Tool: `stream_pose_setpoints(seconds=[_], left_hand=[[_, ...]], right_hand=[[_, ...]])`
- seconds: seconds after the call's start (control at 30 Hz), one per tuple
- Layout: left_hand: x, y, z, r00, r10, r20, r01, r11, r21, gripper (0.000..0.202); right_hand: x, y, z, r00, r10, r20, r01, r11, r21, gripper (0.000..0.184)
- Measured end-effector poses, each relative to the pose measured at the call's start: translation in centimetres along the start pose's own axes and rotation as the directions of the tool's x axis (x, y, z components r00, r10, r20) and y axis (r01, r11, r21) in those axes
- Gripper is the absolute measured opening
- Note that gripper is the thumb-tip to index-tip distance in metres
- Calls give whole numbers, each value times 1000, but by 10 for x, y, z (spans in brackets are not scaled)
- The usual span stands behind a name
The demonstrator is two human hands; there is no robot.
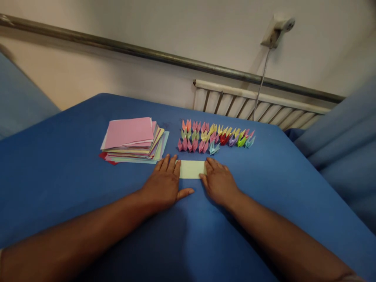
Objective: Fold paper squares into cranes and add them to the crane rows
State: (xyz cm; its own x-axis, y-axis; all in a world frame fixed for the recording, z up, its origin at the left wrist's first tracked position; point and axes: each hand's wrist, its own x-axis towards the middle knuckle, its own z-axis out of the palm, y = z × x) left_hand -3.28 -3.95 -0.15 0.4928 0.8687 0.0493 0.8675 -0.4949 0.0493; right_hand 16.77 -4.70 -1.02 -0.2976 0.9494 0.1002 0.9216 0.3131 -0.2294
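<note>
A pale green paper rectangle [191, 169], apparently folded, lies flat on the blue table surface [123, 231]. My left hand [164, 180] rests palm down over its left end, fingers stretched forward and the thumb out to the right. Over the right end lies my right hand [219, 180], its fingers stretched out and its thumb touching the paper. Both hands press flat and grip nothing. Just beyond the paper stand several rows of small folded paper cranes [193, 146] in pink, yellow, green, red, purple and blue.
Left of the cranes sits a thick stack of coloured paper sheets [129, 132], pink on top. Behind the table run a metal rail [164, 58] and a radiator [252, 94] along the wall. A cord [262, 78] hangs from a wall fixture. Blue curtains [346, 156] hang at the right.
</note>
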Motion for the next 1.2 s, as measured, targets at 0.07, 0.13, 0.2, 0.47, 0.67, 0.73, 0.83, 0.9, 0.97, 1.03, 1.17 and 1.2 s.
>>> stream_pose_setpoints(seconds=[0.07, 0.13, 0.2, 0.47, 0.67, 0.73, 0.83, 0.9, 0.97, 1.03, 1.17, 1.2], left_hand=[[1, 4, -7, 994, 94, -63, -95, 995, -19, 87], [2, 7, -12, 973, 213, -94, -221, 970, -97, 64], [4, 6, -12, 963, 248, -105, -265, 943, -202, 45], [19, -12, 3, 996, 32, -78, -68, 859, -508, 32], [18, -11, 0, 994, 59, -88, -95, 863, -496, 31], [17, -10, -2, 995, 59, -81, -91, 868, -488, 31], [17, -10, -3, 996, 57, -74, -86, 869, -487, 32], [17, -10, -3, 996, 49, -71, -78, 864, -498, 33], [17, -11, -2, 996, 42, -74, -74, 851, -520, 35], [17, -11, -1, 997, 35, -76, -71, 832, -550, 37], [17, -11, 1, 998, -20, -52, -17, 781, -624, 46], [17, -11, 1, 998, -31, -47, -6, 771, -637, 49]], right_hand=[[4, 4, -1, 997, 57, -60, -56, 998, 23, 48], [7, 9, -2, 988, 105, -114, -95, 992, 85, 48], [10, 13, 0, 981, 138, -134, -116, 980, 160, 50], [18, 21, 10, 969, 241, -59, -203, 907, 370, 49], [15, 17, 10, 965, 226, -134, -191, 953, 233, 50], [16, 18, 11, 961, 244, -130, -204, 943, 262, 47], [18, 20, 15, 961, 243, -131, -192, 929, 316, 40], [19, 22, 19, 962, 220, -159, -148, 916, 372, 32], [20, 23, 22, 960, 189, -204, -79, 889, 451, 26], [20, 22, 24, 957, 161, -240, -8, 845, 535, 25], [19, 18, 24, 961, 116, -249, 88, 728, 680, 29], [19, 17, 23, 963, 102, -251, 108, 704, 702, 29]])
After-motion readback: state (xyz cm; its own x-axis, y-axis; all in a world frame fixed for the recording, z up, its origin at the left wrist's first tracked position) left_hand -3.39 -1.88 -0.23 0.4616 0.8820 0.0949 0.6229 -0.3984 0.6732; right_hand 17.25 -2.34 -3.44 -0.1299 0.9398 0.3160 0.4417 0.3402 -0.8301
